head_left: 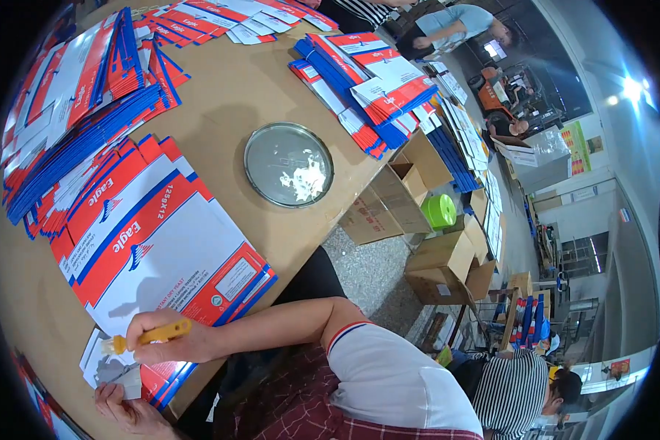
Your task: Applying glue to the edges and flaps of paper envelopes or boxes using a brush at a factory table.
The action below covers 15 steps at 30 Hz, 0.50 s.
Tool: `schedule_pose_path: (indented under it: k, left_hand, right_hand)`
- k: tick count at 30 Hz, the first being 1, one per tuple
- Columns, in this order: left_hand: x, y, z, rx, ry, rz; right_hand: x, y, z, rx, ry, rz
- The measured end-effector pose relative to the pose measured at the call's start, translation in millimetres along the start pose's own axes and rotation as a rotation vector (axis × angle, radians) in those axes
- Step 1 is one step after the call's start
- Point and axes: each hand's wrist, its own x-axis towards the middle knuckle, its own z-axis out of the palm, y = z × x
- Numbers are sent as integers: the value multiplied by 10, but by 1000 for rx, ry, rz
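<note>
My right hand (165, 337) is closed around the yellow handle of a brush (167, 332). Its pale bristles are over a white end flap (92, 356) of a flattened carton (158, 253), printed red, white and blue. Below the brush, my left hand (125, 411) has its fingers bent at a greyish-white flap (130, 383) and seems to pinch its edge. The flap hides part of the grip. Up and to the right, a round metal tray (260, 165) on the table carries a patch of white paste (306, 178).
Stacks of flat cartons (73, 95) stand at the left, with another stack (374, 81) at the table's far right. Beyond the brown table (220, 81) are open cardboard boxes (444, 268) and a green bucket (438, 211). Co-workers (517, 392) and an orange forklift (495, 92) are further off.
</note>
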Motion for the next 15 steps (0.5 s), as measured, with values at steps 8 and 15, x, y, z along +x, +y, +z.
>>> schedule_pose_path:
  k: [8,15]
  left_hand:
    - [-6,2,17,-51,-33,-32]
    - [-27,-59,35,-32,-30,-28]
  right_hand:
    - [3,-19,-48,389,-77,210]
    - [-14,15,-97,191,-98,231]
